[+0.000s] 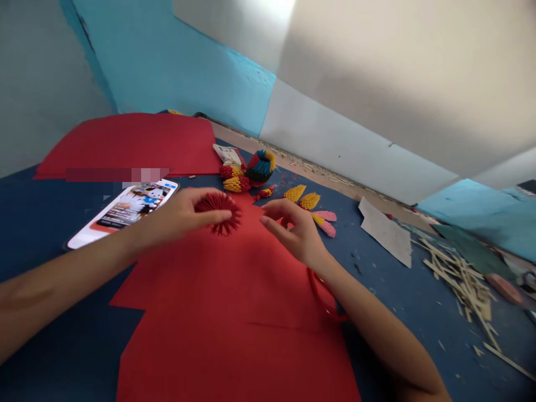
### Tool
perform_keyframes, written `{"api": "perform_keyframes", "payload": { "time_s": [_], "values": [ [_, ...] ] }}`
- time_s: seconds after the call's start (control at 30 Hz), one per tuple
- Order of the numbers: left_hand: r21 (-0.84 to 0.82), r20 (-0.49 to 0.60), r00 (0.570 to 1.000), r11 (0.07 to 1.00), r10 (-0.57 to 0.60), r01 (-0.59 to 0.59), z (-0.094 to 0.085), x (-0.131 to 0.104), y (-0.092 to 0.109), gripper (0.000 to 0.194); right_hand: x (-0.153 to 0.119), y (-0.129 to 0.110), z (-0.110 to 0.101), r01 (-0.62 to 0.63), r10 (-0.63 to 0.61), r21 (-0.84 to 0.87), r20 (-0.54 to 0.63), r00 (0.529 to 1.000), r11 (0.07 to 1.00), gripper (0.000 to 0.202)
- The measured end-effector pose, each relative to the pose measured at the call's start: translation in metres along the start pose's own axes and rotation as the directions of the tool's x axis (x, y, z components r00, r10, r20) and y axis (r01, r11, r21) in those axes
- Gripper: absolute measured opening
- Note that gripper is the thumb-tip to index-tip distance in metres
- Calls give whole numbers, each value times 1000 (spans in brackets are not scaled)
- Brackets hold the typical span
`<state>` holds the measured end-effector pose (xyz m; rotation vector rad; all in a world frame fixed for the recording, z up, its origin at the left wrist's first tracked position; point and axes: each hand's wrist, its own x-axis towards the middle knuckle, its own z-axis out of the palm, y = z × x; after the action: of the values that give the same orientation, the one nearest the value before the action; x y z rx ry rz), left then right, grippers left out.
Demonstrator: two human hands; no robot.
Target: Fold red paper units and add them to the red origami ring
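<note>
My left hand (190, 207) grips a dark red ring of folded paper pieces (225, 222), its thumb across the front and its fingers behind. The pointed pieces fan out around the ring. To the right, my right hand (293, 229) hovers over the red paper sheet (218, 329) with curled fingers, thumb and fingertips slightly apart; I make out nothing held in it. A thin red loop (320, 298) lies partly under my right wrist; its kind is unclear.
A lit phone (125, 215) lies left on the blue table (54, 335). Behind are a second red sheet (134, 142), a multicolored folded-paper piece (260, 167) and yellow and pink clusters (307, 200). At right lie grey paper (387, 231) and thin pale strips (464, 276); a wall (335, 134) borders the table.
</note>
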<state>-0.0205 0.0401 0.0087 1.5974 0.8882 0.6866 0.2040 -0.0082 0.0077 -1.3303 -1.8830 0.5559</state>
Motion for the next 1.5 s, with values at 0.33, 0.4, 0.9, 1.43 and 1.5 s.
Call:
{"api": "perform_keyframes", "payload": {
  "time_s": [0.33,0.4,0.9,1.43,1.5],
  "values": [
    [-141,-215,976,990,-37,6,-21,3,9,27,24,15,-4,100,-61,-260,152,987,960,24],
    [-182,-238,971,983,-31,-13,-23,3,9,26,30,14,-16,81,-70,-247,54,996,966,26],
    [21,-87,996,1000,-17,19,-17,2,4,27,57,40,-7,224,-59,-640,268,961,735,29],
    [126,233,971,992,-55,26,2,-7,7,23,11,13,-1,38,-31,-49,146,989,998,22],
    [119,251,966,992,-66,37,3,-8,6,22,1,6,1,-92,71,103,193,979,990,23]
  ]
}}
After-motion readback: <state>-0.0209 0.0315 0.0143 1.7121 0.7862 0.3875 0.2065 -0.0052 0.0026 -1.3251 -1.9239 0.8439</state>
